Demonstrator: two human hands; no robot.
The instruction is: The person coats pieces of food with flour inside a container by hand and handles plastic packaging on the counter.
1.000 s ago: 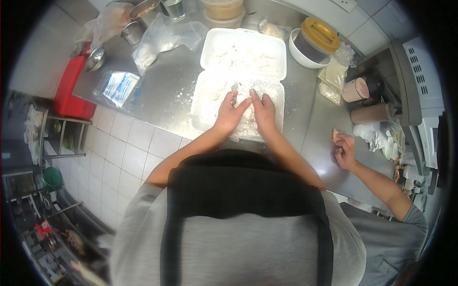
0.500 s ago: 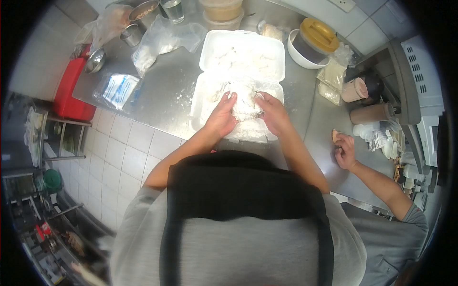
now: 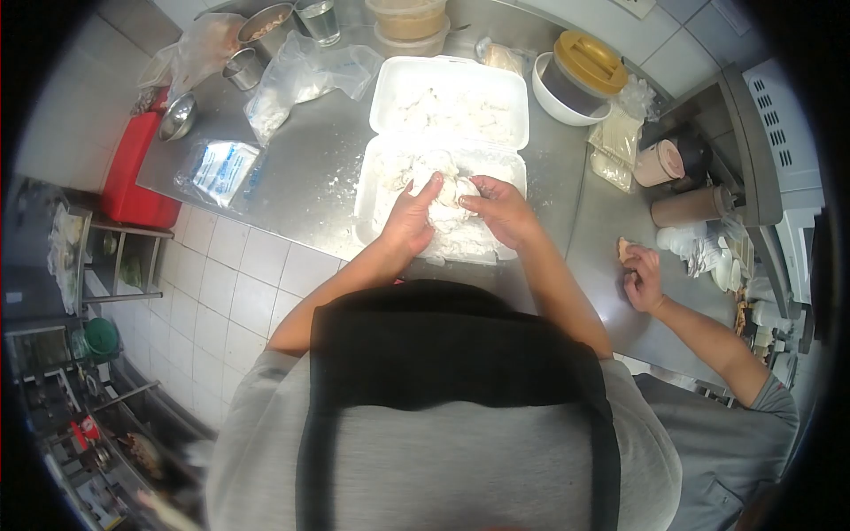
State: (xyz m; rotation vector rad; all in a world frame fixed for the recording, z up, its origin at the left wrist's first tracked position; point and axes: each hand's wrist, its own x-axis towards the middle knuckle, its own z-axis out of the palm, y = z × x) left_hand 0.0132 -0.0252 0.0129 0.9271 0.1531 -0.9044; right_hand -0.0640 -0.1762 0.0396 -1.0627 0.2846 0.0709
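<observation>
A white foam takeout box (image 3: 366, 212) lies open on the steel counter, with white flour (image 3: 460, 241) in its base and patches of it in the lid. Over the base, my left hand (image 3: 410, 221) and my right hand (image 3: 502, 212) grip a flour-coated lump (image 3: 450, 196) from either side. Both thumbs lie on top of it, and the fingers curl around its sides, partly hidden. What is under the coating cannot be made out.
To the left are a plastic bag of white powder (image 3: 283, 93), a blue-and-white packet (image 3: 221, 171) and a metal bowl (image 3: 177, 117). A yellow-lidded container (image 3: 591, 64) sits in a white bowl (image 3: 567, 113) at back right. A co-worker's hand (image 3: 644, 277) holds a small brownish piece at right.
My right hand has shifted slightly left and its thumb now lies further over the lump. The lump has turned between my hands. The co-worker's hand has barely moved.
</observation>
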